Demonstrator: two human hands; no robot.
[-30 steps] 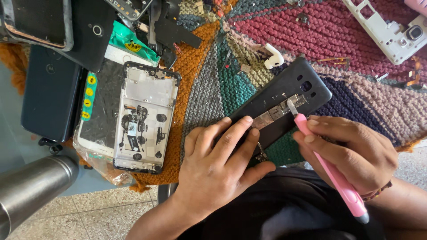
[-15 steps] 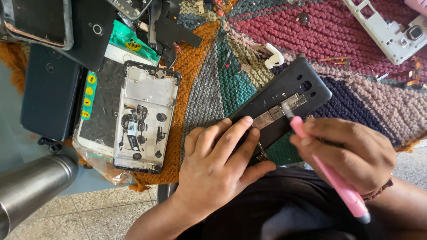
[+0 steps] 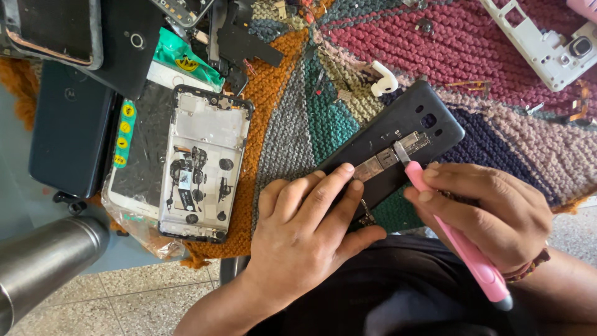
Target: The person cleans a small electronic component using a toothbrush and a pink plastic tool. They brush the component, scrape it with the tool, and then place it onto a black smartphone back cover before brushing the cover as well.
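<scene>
black phone [image 3: 398, 140] lies back-up on the knitted mat [image 3: 497, 56] on the desk, pinned by the left hand [image 3: 311, 230], fingers flat, clamped on nothing. right hand [image 3: 491, 218] has its grip closed round the pink tool [image 3: 460, 239]. tool tip has slid since a second ago, from the silver tray slots' [image 3: 392, 155] upper edge to their right end, so prying goes on. open phone frame [image 3: 202, 165] sits apart at left.
</scene>
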